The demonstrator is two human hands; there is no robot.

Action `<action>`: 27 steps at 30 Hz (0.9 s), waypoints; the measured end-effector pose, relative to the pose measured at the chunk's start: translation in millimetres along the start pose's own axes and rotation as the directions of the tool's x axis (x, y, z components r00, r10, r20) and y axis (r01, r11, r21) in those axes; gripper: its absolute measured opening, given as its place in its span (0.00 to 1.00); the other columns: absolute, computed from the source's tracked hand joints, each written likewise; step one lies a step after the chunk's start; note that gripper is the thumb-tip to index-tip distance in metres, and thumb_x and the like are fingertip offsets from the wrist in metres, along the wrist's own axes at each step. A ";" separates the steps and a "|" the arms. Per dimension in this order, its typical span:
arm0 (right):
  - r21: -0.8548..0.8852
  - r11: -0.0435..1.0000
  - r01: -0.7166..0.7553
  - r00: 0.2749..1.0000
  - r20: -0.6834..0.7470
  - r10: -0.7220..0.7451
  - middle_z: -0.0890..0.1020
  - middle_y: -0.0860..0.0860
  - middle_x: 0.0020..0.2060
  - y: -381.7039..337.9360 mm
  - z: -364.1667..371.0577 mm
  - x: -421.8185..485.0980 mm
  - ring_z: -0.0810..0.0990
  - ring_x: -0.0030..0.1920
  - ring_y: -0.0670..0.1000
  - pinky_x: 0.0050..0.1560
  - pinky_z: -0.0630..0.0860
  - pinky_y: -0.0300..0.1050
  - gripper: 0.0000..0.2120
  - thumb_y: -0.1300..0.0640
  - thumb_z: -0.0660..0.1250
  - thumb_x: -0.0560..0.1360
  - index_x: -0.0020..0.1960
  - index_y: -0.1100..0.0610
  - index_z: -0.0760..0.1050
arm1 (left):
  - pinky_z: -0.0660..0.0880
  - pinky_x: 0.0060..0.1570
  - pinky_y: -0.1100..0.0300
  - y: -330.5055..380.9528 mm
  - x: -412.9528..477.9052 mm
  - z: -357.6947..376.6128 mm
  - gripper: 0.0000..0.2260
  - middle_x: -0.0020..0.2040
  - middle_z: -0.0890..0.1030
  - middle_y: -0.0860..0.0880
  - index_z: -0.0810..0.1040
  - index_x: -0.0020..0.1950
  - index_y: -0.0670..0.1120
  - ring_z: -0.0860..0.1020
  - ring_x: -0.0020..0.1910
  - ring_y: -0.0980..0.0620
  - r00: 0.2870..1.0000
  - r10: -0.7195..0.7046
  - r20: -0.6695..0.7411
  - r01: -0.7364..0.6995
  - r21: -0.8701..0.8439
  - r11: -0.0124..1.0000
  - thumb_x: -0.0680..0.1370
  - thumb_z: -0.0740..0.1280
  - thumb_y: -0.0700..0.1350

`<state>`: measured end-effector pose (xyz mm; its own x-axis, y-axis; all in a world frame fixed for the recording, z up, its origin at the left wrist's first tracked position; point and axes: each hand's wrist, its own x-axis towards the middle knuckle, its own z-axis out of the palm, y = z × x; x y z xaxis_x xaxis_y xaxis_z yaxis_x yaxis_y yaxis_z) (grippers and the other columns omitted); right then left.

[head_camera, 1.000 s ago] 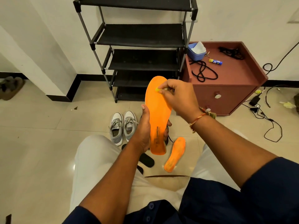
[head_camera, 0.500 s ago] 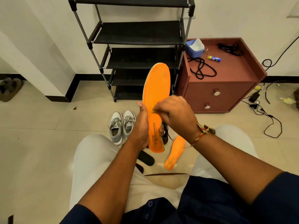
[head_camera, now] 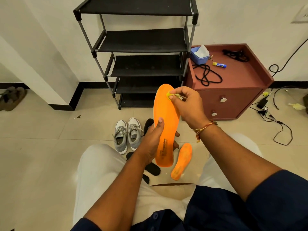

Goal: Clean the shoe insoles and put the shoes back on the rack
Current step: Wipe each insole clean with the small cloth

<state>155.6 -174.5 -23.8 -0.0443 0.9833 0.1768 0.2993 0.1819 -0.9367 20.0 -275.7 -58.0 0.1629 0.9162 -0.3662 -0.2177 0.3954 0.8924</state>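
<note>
Since half a second ago the right hand (head_camera: pixel 188 104) has slid from the middle of the orange insole (head_camera: pixel 166 117) up to its toe end, pinching a small yellow wad (head_camera: pixel 170 95), possibly a cloth, against it. The left hand (head_camera: pixel 151 144) grips the insole's heel end, holding it upright. A second insole (head_camera: pixel 181 161) lies on the floor (head_camera: pixel 50 147) near the grey shoes (head_camera: pixel 128 134), in front of the rack (head_camera: pixel 143 42).

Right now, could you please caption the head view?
Left hand holds an orange insole; right hand presses a yellow wad to its tip.
</note>
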 end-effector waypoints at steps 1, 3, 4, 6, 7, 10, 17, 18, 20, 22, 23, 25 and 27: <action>0.003 1.000 -0.001 1.000 -0.004 0.001 0.83 0.41 0.47 -0.1 -0.8 -0.9 0.79 0.52 0.40 0.53 0.76 0.40 0.04 0.57 0.73 0.75 0.49 0.49 0.82 | 0.83 0.46 0.51 0.5 0.0 0.7 0.28 0.50 0.87 0.45 0.70 0.67 0.49 0.85 0.43 0.44 1.000 -0.014 -0.004 0.014 0.007 1.000 0.76 0.54 0.66; -0.001 1.000 0.016 1.000 -0.013 -0.016 0.83 0.41 0.47 -0.5 -1.7 -3.1 0.79 0.53 0.41 0.54 0.77 0.40 0.05 0.57 0.73 0.75 0.49 0.49 0.82 | 0.83 0.49 0.50 3.1 0.2 1.4 0.30 0.55 0.86 0.46 0.69 0.71 0.49 0.86 0.49 0.45 0.999 -0.039 -0.010 0.038 -0.047 0.998 0.75 0.55 0.65; -0.004 1.000 0.031 0.999 -0.015 -0.031 0.83 0.41 0.47 -1.0 -1.7 -4.4 0.79 0.53 0.41 0.55 0.77 0.40 0.05 0.58 0.73 0.75 0.49 0.49 0.82 | 0.82 0.50 0.49 4.4 0.8 0.9 0.32 0.58 0.85 0.45 0.67 0.73 0.48 0.85 0.52 0.45 0.999 -0.047 -0.008 0.046 -0.103 0.994 0.75 0.56 0.66; -0.020 0.998 0.066 0.998 -0.004 -0.066 0.83 0.41 0.47 -2.7 -0.7 -8.3 0.79 0.54 0.40 0.56 0.76 0.39 0.05 0.59 0.72 0.75 0.49 0.49 0.82 | 0.82 0.52 0.47 8.5 0.9 -0.7 0.35 0.63 0.82 0.42 0.65 0.76 0.47 0.84 0.56 0.42 0.999 -0.054 -0.002 0.052 -0.240 0.969 0.74 0.56 0.66; -0.040 0.996 0.086 0.996 0.007 -0.086 0.83 0.41 0.48 -3.5 0.9 -10.4 0.79 0.54 0.40 0.56 0.76 0.38 0.05 0.59 0.72 0.75 0.49 0.50 0.82 | 0.82 0.53 0.46 11.1 0.7 -1.7 0.35 0.64 0.81 0.41 0.65 0.76 0.48 0.84 0.58 0.41 0.999 -0.053 -0.002 0.050 -0.305 0.951 0.75 0.56 0.67; -0.095 0.986 0.136 0.990 0.054 -0.131 0.83 0.41 0.49 -4.7 5.9 -15.4 0.78 0.55 0.40 0.57 0.75 0.37 0.06 0.59 0.72 0.75 0.50 0.49 0.82 | 0.80 0.56 0.41 15.3 3.4 -5.4 0.31 0.63 0.82 0.39 0.70 0.72 0.50 0.83 0.58 0.39 0.998 -0.058 0.001 0.053 -0.432 0.900 0.78 0.52 0.69; -0.377 0.865 0.331 0.943 0.154 -0.294 0.83 0.44 0.48 -4.1 16.6 -27.3 0.75 0.57 0.49 0.55 0.74 0.47 0.07 0.54 0.70 0.77 0.53 0.51 0.83 | 0.79 0.57 0.38 14.0 9.3 -12.9 0.33 0.64 0.81 0.37 0.73 0.70 0.53 0.81 0.61 0.35 0.999 -0.022 -0.031 0.004 -0.492 0.871 0.79 0.46 0.72; -0.386 0.854 0.350 0.936 0.178 -0.303 0.84 0.46 0.49 -4.5 17.2 -29.7 0.76 0.57 0.49 0.56 0.75 0.48 0.07 0.54 0.70 0.77 0.54 0.52 0.83 | 0.77 0.59 0.37 13.7 10.1 -13.7 0.32 0.63 0.81 0.38 0.74 0.68 0.53 0.80 0.62 0.35 0.999 -0.015 -0.035 -0.004 -0.496 0.869 0.79 0.45 0.72; -0.380 0.833 0.401 0.913 0.243 -0.329 0.84 0.48 0.51 -6.0 19.4 -37.9 0.79 0.55 0.49 0.56 0.78 0.50 0.08 0.55 0.68 0.78 0.55 0.53 0.83 | 0.76 0.62 0.38 13.0 11.8 -15.7 0.34 0.63 0.81 0.38 0.75 0.67 0.51 0.80 0.63 0.36 0.999 -0.014 -0.038 -0.008 -0.513 0.858 0.79 0.45 0.72; -0.360 0.809 0.464 0.876 0.325 -0.358 0.85 0.48 0.52 -6.6 25.2 -52.2 0.81 0.54 0.48 0.56 0.79 0.50 0.09 0.57 0.68 0.78 0.57 0.53 0.83 | 0.75 0.64 0.39 13.4 12.8 -18.1 0.38 0.65 0.80 0.37 0.75 0.69 0.46 0.79 0.64 0.37 0.999 -0.032 -0.039 0.006 -0.531 0.847 0.79 0.45 0.73; -0.349 0.795 0.495 0.854 0.361 -0.373 0.85 0.48 0.52 -6.7 28.7 -59.9 0.81 0.54 0.47 0.57 0.79 0.49 0.09 0.58 0.68 0.78 0.57 0.53 0.83 | 0.74 0.65 0.39 13.7 12.8 -18.3 0.41 0.66 0.79 0.36 0.74 0.70 0.43 0.78 0.65 0.37 0.999 -0.043 -0.026 0.022 -0.538 0.843 0.78 0.46 0.74; -0.350 0.764 0.542 0.824 0.396 -0.404 0.84 0.49 0.53 -6.7 32.6 -69.7 0.81 0.55 0.48 0.57 0.78 0.48 0.10 0.60 0.68 0.77 0.56 0.54 0.83 | 0.72 0.68 0.40 12.7 12.3 -16.7 0.42 0.67 0.78 0.36 0.75 0.70 0.41 0.77 0.67 0.37 0.999 -0.050 -0.011 0.037 -0.533 0.845 0.78 0.47 0.74; -0.399 0.713 0.577 0.810 0.394 -0.435 0.84 0.51 0.52 -9.5 30.6 -64.6 0.81 0.54 0.52 0.55 0.78 0.50 0.09 0.61 0.67 0.77 0.55 0.56 0.83 | 0.73 0.66 0.39 11.2 11.3 -14.3 0.38 0.65 0.80 0.36 0.76 0.68 0.43 0.78 0.65 0.36 0.998 -0.049 -0.032 0.024 -0.530 0.848 0.79 0.48 0.72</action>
<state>126.4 -239.4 -35.6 -0.5414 0.7215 0.4316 0.5678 0.6924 -0.4452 5.7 -260.0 -55.8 0.1420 0.8975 -0.4175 -0.6903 0.3921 0.6081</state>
